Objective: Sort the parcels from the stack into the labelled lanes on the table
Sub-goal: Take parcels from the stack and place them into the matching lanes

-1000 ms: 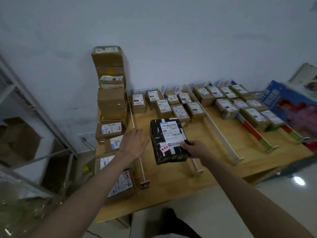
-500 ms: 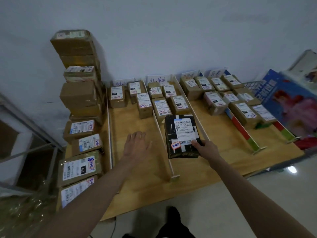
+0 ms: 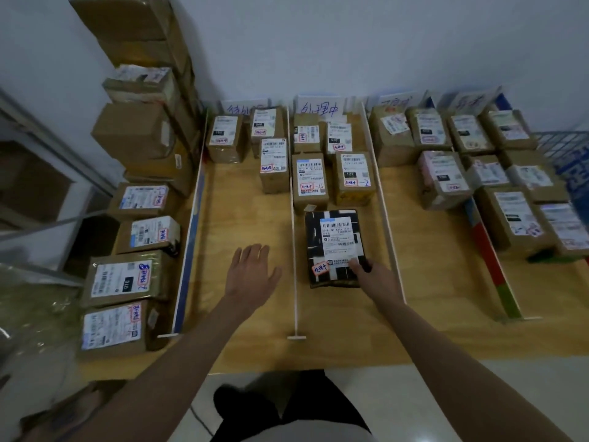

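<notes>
Right hand pinches the black parcel's near corner, long axis running up-frame along its lane; left hand hovers spread, empty, frame-left

We see a black parcel w/ white stripes, white label, red-edged sticker. Other boxes plain brown w/ white labels, some w/ red/blue writing. Bench light yellowish wood; dividers white, one rail red & green, another blue. Lane sign white w/ blue writing. Wall pale grey-white.
</notes>
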{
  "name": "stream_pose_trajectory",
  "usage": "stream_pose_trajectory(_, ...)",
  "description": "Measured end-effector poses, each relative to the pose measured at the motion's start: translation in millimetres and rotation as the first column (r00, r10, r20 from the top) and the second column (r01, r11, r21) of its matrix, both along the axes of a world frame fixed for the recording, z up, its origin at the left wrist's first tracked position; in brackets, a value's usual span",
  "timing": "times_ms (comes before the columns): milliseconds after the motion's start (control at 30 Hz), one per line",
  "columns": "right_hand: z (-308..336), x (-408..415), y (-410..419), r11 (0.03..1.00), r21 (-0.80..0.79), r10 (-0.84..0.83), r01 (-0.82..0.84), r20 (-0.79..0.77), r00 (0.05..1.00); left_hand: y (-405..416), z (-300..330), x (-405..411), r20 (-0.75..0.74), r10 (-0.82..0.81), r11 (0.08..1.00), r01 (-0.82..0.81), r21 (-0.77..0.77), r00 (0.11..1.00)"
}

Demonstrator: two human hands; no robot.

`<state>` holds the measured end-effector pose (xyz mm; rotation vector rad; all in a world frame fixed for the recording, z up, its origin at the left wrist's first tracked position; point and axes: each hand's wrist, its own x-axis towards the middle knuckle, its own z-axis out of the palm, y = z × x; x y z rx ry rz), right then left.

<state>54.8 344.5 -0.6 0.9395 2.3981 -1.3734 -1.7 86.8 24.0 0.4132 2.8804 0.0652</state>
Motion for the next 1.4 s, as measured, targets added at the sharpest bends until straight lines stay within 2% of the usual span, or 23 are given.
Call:
stream_pose_trajectory(300, -24.1, -34.3, -6.0, 0.989, -0.143, 0.035, -0.039, -0.03, 0.999, -1.2, -12.0, -17.0, 0.053, 0.1, 0.994, -0.098, -0.037, 0.994)
stream_pose_trajectory(533, -32.2, -50.8, -5.2, 0.995, -0.046, 0.082, -0.083, -0.019, 0.996, 7.8, -12.3, -27.7, 0.039, 0.079, 0.994, -0.076, -0.076, 0.996)
stream_pose_trajectory(700, -32.3, -64.0, -5.7, 0.99, 0.027, 0.138, -0.14, 0.049, 0.989, 13.1, -8.8, -34.0, 0.033, 0.037, 0.994, -0.033, -0.102, 0.999)
stream_pose_trajectory(800, -26.4, -66.8, -4.9, 0.98, 0.138, 0.136, -0.143, 0.063, 0.989, 13.3, -0.4, -38.5, 0.016, 0.023, 0.996, -0.021, -0.091, 1.0)
stream_pose_trajectory(867, -9.9, -66.3, -6.1, 0.954, 0.245, 0.172, -0.171, 0.016, 0.985, 8.8, 9.8, -41.5, -0.018, 0.014, 0.996, -0.015, -0.085, 1.0)
stream_pose_trajectory(933, 10.6, -69.0, -9.4, 0.894, 0.384, 0.275, -0.231, -0.064, 0.959, -0.2, 22.9, -44.4, -0.058, 0.017, 0.997, -0.02, -0.068, 0.998)
stream_pose_trajectory(1033, 39.9, -82.3, -21.3, 0.781, 0.549, 0.443, -0.297, -0.151, 0.884, -22.0, 44.8, -48.8, -0.112, 0.039, 0.997, -0.046, -0.056, 0.993)
stream_pose_trajectory(1100, 56.4, -95.0, -38.3, 0.702, 0.624, 0.54, -0.343, -0.152, 0.828, -42.4, 58.1, -52.0, -0.148, 0.067, 0.996, -0.075, -0.05, 0.987)
stream_pose_trajectory(1233, 82.2, -115.8, -88.8, 0.615, 0.696, 0.645, -0.371, -0.172, 0.745, -92.6, 83.1, -57.0, -0.227, 0.123, 0.99, -0.136, -0.043, 0.966)
stream_pose_trajectory(1400, 98.4, -137.0, -157.8, 0.587, 0.709, 0.686, -0.391, -0.179, 0.706, -161.5, 97.8, -69.6, -0.262, 0.218, 0.974, -0.227, -0.006, 0.94)
